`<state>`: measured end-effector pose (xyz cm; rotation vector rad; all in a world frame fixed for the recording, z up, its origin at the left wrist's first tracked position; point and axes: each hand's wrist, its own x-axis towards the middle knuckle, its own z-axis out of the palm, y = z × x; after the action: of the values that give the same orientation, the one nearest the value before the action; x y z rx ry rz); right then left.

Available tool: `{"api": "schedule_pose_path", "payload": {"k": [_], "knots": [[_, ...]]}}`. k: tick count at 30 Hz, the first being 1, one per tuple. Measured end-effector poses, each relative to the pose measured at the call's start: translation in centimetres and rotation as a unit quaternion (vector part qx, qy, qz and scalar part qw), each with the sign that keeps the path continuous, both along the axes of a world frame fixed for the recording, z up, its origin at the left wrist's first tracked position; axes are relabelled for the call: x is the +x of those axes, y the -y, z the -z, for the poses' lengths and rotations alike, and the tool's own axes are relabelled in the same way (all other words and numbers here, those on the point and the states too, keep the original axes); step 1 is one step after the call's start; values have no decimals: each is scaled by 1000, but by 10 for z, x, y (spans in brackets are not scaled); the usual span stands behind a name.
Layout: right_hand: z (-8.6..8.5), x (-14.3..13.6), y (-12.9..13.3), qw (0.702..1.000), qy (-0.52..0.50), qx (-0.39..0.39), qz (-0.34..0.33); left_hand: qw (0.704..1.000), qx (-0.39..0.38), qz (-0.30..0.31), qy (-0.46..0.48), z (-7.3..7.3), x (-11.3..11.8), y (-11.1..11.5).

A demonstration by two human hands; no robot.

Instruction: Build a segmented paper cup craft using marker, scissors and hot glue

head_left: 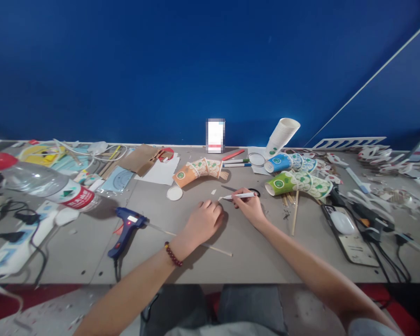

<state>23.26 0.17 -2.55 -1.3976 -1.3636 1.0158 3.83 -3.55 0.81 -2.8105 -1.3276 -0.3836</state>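
My right hand (250, 207) grips a white marker pen (243, 196), its tip pointing left at a small white paper scrap. Beside it my left hand (203, 221) lies on the table with fingers curled down; what is under its fingertips is hidden. Just behind my right hand lie scissors (255, 192), partly covered by it. Another paper scrap (213, 192) is on the table nearby. Farther back sits a curved orange chain of nested paper cups (198, 171), with a round white disc (175, 193) to its left. A thin wooden stick (217, 249) passes under my left wrist.
On the left are a blue glue gun (126, 228), a tilted-looking bottle (52, 184) and a power strip (24, 240). Green (301, 184) and blue (290, 162) cup chains, stacked cups (283, 135) and a phone under a mouse (342, 222) lie right. Markers (237, 165) lie behind.
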Motion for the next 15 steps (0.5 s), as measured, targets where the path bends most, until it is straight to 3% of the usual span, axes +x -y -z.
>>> {"api": "schedule_pose_path", "payload": {"k": [7,15], "knots": [[-13,-1,3,989,-144,-25,19,991,-50,-41,119,3,-6,-8],[-21,4,12,980,-184,-51,-59,962,-71,-61,256,2,-12,-13]]}}
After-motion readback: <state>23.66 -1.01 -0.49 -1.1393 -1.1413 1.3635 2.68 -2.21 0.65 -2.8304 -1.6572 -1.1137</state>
